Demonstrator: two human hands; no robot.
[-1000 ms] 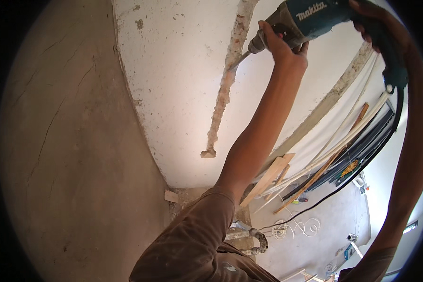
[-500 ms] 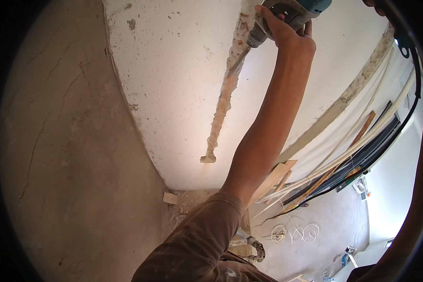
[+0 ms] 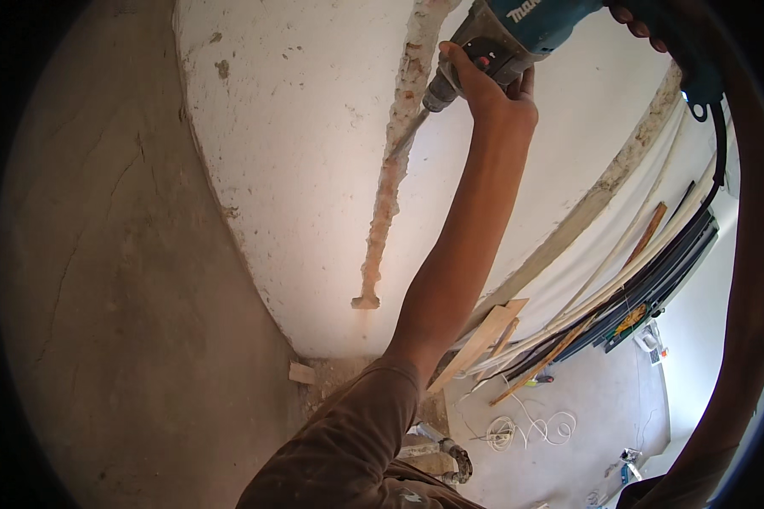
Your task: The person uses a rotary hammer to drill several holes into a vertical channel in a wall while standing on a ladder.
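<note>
A teal and black rotary hammer drill (image 3: 535, 25) spans the upper right, angled toward the white wall. My left hand (image 3: 492, 93) is closed around its front housing, behind the chuck. My right hand (image 3: 641, 30), partly in shadow at the top edge, wraps the rear handle, from which a black cord (image 3: 719, 140) hangs. The metal bit (image 3: 412, 131) meets a rough vertical chase (image 3: 373, 237) cut into the plaster, exposing reddish material. The chase has a wider notch (image 3: 365, 301) at its lower end.
A second grey channel (image 3: 560, 229) crosses the wall at right. Wooden boards (image 3: 484, 339), pale conduits (image 3: 671, 229) and dark pipes (image 3: 688, 254) lean below it. Coiled white cable (image 3: 501, 433) lies on the floor, near fittings (image 3: 450, 458). A cracked grey wall (image 3: 119, 254) fills the left.
The drill and both hands first shifted upward, then came down and leftward in the picture. The bit now meets the chase lower in the frame than a second ago, with the view slightly shifted.
</note>
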